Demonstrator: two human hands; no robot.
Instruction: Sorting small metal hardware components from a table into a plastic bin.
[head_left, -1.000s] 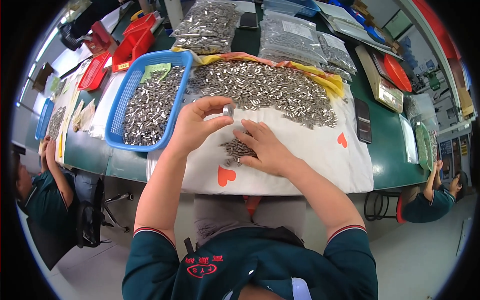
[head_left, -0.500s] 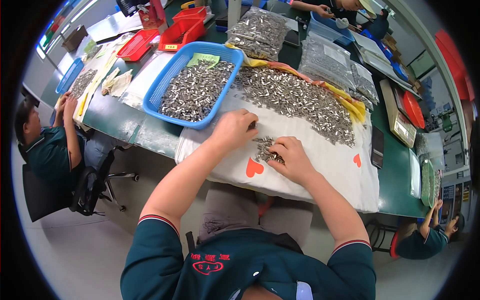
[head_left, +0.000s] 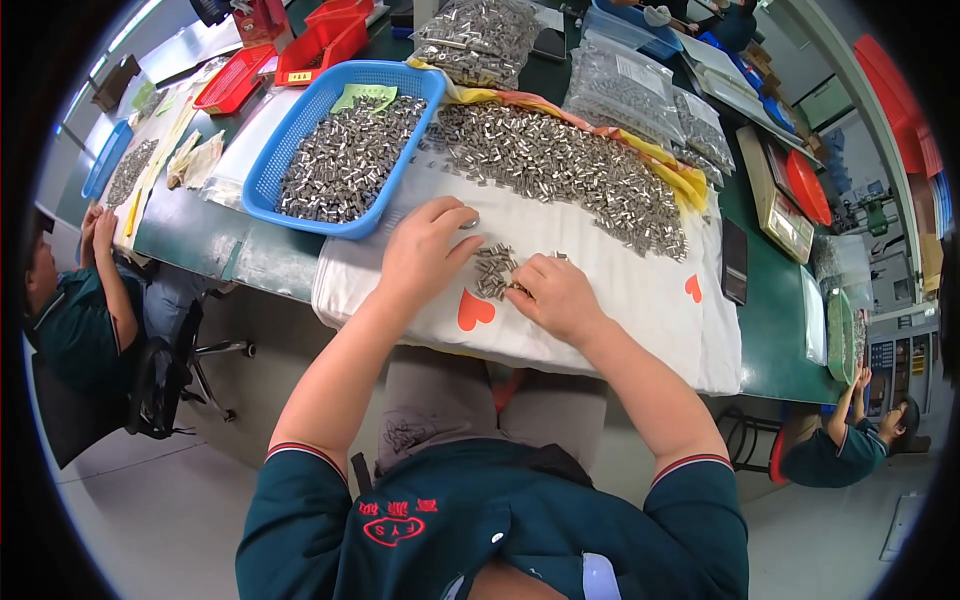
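My left hand (head_left: 425, 250) rests on a white cloth (head_left: 620, 300) with red hearts, and its thumb and fingers pinch a small silver metal piece. My right hand (head_left: 555, 295) lies beside it, fingers curled down onto a small cluster of metal pieces (head_left: 492, 270) that sits between the two hands. A long heap of the same silver pieces (head_left: 560, 165) spreads over the cloth beyond both hands. To the left stands a blue plastic basket (head_left: 290, 140) filled with more pieces.
Clear bags of metal parts (head_left: 620, 90) and red trays (head_left: 330, 40) lie at the back of the green table (head_left: 775, 330). A dark phone-like slab (head_left: 735, 262) sits right of the cloth. One seated person (head_left: 75, 320) works at the left, another (head_left: 840, 450) at the right.
My view has shifted, so the table sits differently in the picture. My left hand came down from a raised pinch to the cloth beside the small cluster. My right hand stays on the cluster.
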